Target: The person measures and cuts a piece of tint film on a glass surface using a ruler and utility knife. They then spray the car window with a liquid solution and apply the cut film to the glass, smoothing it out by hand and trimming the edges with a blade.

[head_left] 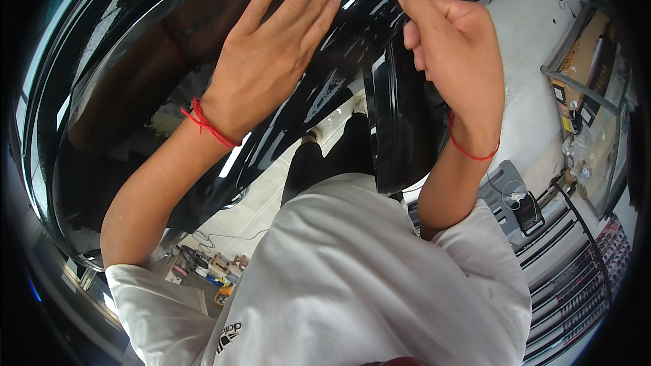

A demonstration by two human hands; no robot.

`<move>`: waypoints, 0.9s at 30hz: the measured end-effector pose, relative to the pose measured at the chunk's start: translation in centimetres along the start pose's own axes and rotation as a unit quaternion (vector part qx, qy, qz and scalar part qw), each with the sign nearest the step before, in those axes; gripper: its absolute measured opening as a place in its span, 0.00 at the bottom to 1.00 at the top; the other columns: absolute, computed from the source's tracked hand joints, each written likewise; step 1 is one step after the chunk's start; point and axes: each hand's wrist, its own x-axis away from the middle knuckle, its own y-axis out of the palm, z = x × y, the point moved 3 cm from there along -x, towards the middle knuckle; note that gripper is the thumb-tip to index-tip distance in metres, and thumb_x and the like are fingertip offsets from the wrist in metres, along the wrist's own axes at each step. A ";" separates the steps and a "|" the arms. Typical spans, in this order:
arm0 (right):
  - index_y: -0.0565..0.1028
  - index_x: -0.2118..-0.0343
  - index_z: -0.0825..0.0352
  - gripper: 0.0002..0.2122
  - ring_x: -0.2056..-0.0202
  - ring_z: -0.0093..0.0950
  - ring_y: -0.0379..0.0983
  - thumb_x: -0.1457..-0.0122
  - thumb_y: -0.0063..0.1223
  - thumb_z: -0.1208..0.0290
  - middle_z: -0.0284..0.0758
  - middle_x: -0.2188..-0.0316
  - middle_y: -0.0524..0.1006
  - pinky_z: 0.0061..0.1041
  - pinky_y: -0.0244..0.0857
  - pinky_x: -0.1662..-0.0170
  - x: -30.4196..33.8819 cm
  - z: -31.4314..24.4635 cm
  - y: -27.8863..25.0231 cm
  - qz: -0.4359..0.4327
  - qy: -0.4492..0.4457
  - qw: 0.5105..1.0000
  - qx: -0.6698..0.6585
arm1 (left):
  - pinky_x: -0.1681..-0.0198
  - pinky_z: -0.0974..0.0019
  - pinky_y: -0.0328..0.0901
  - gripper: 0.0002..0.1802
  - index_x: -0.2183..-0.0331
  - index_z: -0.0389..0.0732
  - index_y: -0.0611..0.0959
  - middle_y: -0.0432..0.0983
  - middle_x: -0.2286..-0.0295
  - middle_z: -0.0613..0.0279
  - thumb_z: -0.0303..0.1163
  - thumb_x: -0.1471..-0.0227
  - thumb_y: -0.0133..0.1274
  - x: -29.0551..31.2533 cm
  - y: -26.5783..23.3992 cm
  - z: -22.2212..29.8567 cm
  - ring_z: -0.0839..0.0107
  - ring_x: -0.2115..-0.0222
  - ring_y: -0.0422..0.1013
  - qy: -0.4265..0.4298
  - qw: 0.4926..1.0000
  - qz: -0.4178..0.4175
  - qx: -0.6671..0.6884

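Note:
The glossy black bodywork of a car (135, 74) fills the left and top, with wet-looking streaks and bright reflections on it. Over it my left hand (271, 54) lies flat, its fingers stretched out and close together, pointing up and to the right. To the right, my right hand (464, 54) is closed, the thumb pressed out over curled fingers. What its fingertips hold, if anything, is too small to make out. Just beneath that hand runs an upright black panel edge (386, 122). Each wrist wears a thin red cord.
A dark phone (527, 213) with a white cable lies at the right, beside a grey slotted plastic piece (503, 183). Below it are dark slatted bars (569, 271). A framed case (590, 108) holds boxes. Assorted tools (220, 278) lie at lower left, near a cable on pale floor.

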 end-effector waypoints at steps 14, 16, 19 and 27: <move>0.75 0.85 0.72 0.24 0.86 0.15 0.63 0.33 0.58 0.61 0.27 0.91 0.68 0.20 0.53 0.80 -0.4 -1.5 0.2 -0.013 0.063 0.998 -0.004 | 0.28 0.54 0.50 0.29 0.41 0.39 0.80 0.71 0.36 0.63 0.23 0.46 0.49 -0.1 -1.2 -0.9 0.66 0.33 0.63 -0.020 0.986 0.016 0.162; 0.75 0.86 0.71 0.25 0.87 0.15 0.62 0.33 0.59 0.61 0.26 0.91 0.67 0.20 0.51 0.80 -0.5 -1.2 0.2 -0.020 0.061 0.998 -0.007 | 0.28 0.49 0.49 0.28 0.42 0.38 0.81 0.72 0.37 0.62 0.22 0.46 0.49 0.5 -2.0 -0.7 0.65 0.33 0.64 -0.040 0.981 0.018 0.190; 0.75 0.86 0.70 0.25 0.87 0.14 0.61 0.33 0.60 0.60 0.26 0.91 0.68 0.20 0.51 0.81 -0.6 -1.9 0.2 -0.011 0.083 0.996 0.013 | 0.27 0.47 0.45 0.27 0.42 0.40 0.81 0.73 0.37 0.60 0.24 0.45 0.50 2.0 -3.0 -0.8 0.64 0.33 0.64 -0.080 0.975 0.006 0.209; 0.76 0.86 0.69 0.25 0.88 0.13 0.61 0.33 0.62 0.61 0.26 0.91 0.69 0.17 0.48 0.82 -0.4 -1.8 0.1 0.013 0.109 0.994 0.009 | 0.27 0.42 0.36 0.24 0.44 0.42 0.83 0.72 0.37 0.55 0.25 0.42 0.51 4.8 -2.5 0.3 0.61 0.33 0.65 -0.134 0.962 -0.017 0.238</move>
